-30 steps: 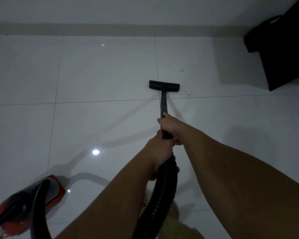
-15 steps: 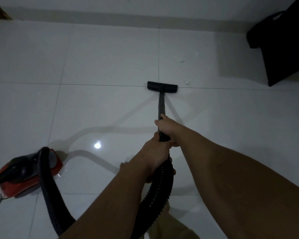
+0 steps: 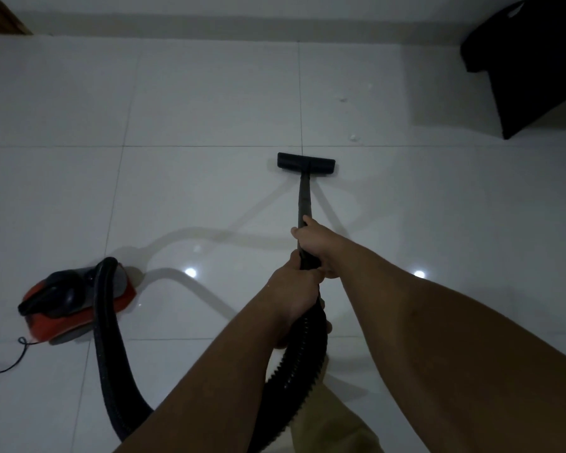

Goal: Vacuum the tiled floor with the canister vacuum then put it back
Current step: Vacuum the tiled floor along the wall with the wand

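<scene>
A glossy white tiled floor (image 3: pixel 193 103) fills the frame, its thin grout lines crossing just above the black floor nozzle (image 3: pixel 306 162), which rests flat at centre. A red and black canister vacuum (image 3: pixel 76 302) sits on the tiles at lower left, its thin black cord (image 3: pixel 12 361) trailing to the left edge. Small white scraps (image 3: pixel 353 137) lie on the tile right of and above the nozzle, with more (image 3: pixel 342 99) further up. A dark piece of furniture (image 3: pixel 536 70) stands at upper right.
</scene>
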